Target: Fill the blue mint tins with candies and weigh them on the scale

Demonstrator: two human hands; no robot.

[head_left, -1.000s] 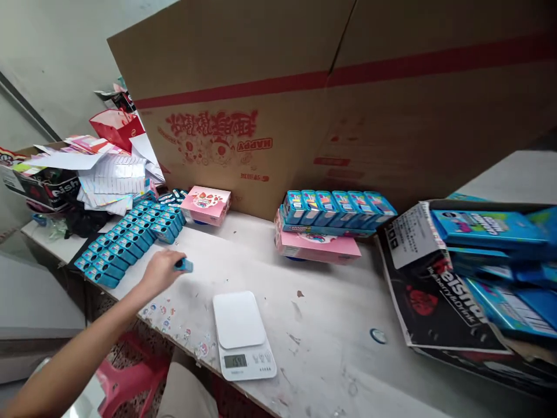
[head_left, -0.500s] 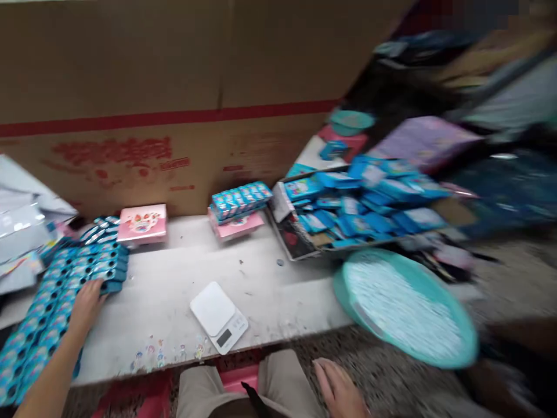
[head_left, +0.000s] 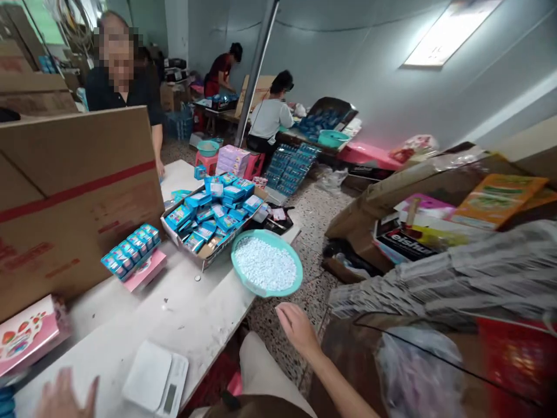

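My left hand [head_left: 65, 397] hangs open at the bottom left over the white table [head_left: 104, 325], holding nothing, beside a white digital kitchen scale [head_left: 154, 377]. My right hand [head_left: 298, 328] is empty, out over the speckled floor, just below a teal round basin [head_left: 266, 264] heaped with small white pieces. The basin sits at the table's corner, next to a cardboard tray [head_left: 213, 223] of loose blue boxes. Rows of small blue boxes [head_left: 130, 249] lie on a pink box, and another pink box [head_left: 28, 331] lies at the left.
A large cardboard sheet [head_left: 65, 197] stands on the table's left side. Printed sheets and cartons [head_left: 435, 255] are piled at the right, with a plastic bag below. Several co-workers [head_left: 270, 116] sit or stand farther back among boxes.
The view has swung up and right from the table to the room. My left hand has left the rows of blue boxes. My right hand has moved forward from my knee.
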